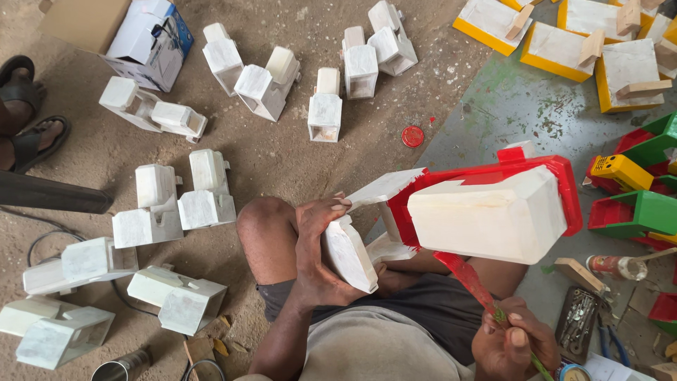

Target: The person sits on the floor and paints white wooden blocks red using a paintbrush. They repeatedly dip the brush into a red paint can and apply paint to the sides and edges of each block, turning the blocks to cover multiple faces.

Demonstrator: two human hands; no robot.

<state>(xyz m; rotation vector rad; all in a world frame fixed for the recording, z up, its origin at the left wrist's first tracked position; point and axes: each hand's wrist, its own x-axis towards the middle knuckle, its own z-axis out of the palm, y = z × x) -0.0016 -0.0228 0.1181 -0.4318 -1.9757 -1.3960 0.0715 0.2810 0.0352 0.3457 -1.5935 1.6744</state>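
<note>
From the head camera, looking straight down, the person sits on the sandy floor (pixel 282 159) with a bare knee (pixel 264 226) raised. The left hand (pixel 319 243) is wrapped around the narrow front end of a white-primed wooden toy truck body (pixel 486 215), fingers curled over its top edge and palm pressed against its side, so the piece is held tilted above the lap. The wide end of that truck body is already edged in wet red paint. The right hand (pixel 513 340), low near the bottom edge of the view, is closed around the handle of a paintbrush (pixel 471 281) whose red-loaded bristles point up and touch the underside of the truck body. Across the floor toward the left edge and the top lie many unpainted white truck bodies (pixel 261 88), some in pairs, some tipped on their sides. A red round lid (pixel 412 136) lies on the floor just above the held piece. At the top right corner stand yellow-sided blocks (pixel 557 49) with white tops, and at the right edge rest green and red painted pieces (pixel 645 212). A cardboard box (pixel 120 32) sits at the top left corner, and another person's sandalled foot (pixel 32 137) shows at the left edge.
</note>
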